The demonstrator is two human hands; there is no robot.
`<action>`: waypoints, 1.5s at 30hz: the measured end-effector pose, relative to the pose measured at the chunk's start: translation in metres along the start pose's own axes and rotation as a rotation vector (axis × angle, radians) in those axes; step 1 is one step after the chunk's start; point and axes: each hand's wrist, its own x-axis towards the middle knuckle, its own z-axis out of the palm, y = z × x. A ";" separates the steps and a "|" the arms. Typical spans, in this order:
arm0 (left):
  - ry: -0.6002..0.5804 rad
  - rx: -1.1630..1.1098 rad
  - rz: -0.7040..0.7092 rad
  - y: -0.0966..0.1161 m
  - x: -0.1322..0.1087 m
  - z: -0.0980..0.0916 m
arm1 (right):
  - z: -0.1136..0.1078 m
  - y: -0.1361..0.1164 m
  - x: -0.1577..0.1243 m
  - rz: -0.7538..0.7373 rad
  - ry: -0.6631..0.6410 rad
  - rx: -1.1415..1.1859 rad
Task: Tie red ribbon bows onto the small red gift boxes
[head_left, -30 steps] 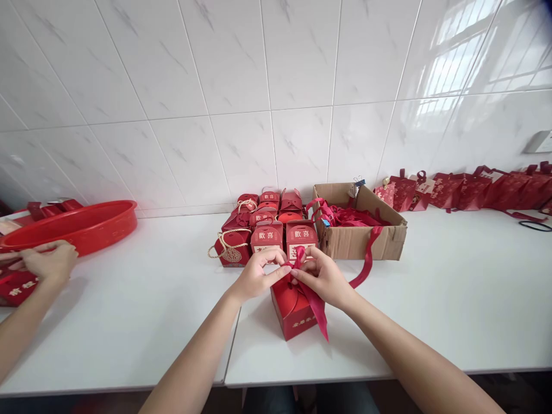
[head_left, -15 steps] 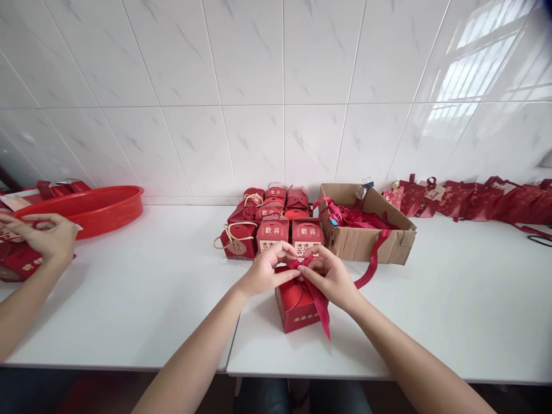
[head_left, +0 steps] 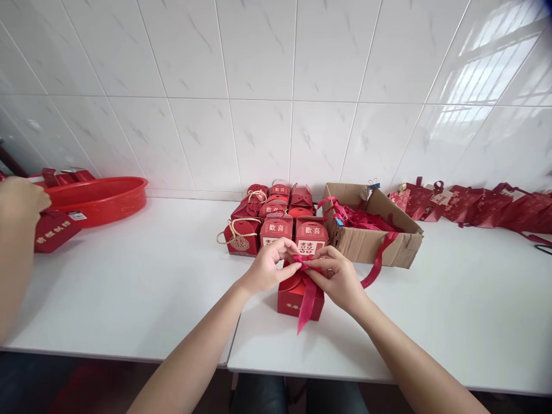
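Note:
A small red gift box (head_left: 290,303) with gold lettering on its front stands on the white table before me. Over its top lies a dark red ribbon (head_left: 307,302), gathered in a bow-like knot, one tail hanging down the front face. My left hand (head_left: 272,266) pinches the ribbon at the left of the knot between thumb and fingers. From the other side, my right hand (head_left: 337,278) pinches it too, fingertips close to the left ones. The fingers partly hide the knot and the box top.
Several finished-looking red boxes (head_left: 276,227) stand behind. A cardboard box (head_left: 379,247) of red ribbons sits right of them, one ribbon trailing out. More red bags (head_left: 470,204) line the wall at right. At left are a red basin (head_left: 116,201) and another person's hand (head_left: 21,201) by a red box (head_left: 56,231).
The gift box has turned a little, and the ribbon tail now hangs further left. Both my hands keep pinching the ribbon. The other person's hand moved left, and the view shifted slightly.

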 end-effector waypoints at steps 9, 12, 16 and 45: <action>0.026 0.031 0.040 -0.007 0.000 0.006 | 0.002 0.001 0.000 0.061 -0.006 0.044; 0.058 0.071 0.075 -0.008 0.000 0.006 | -0.001 0.000 0.002 0.122 -0.049 0.169; 0.083 0.181 0.126 -0.010 0.001 0.009 | -0.002 0.000 0.005 0.214 -0.143 0.412; -0.042 0.382 -0.015 0.007 -0.001 -0.006 | 0.002 -0.005 0.001 0.288 -0.055 0.386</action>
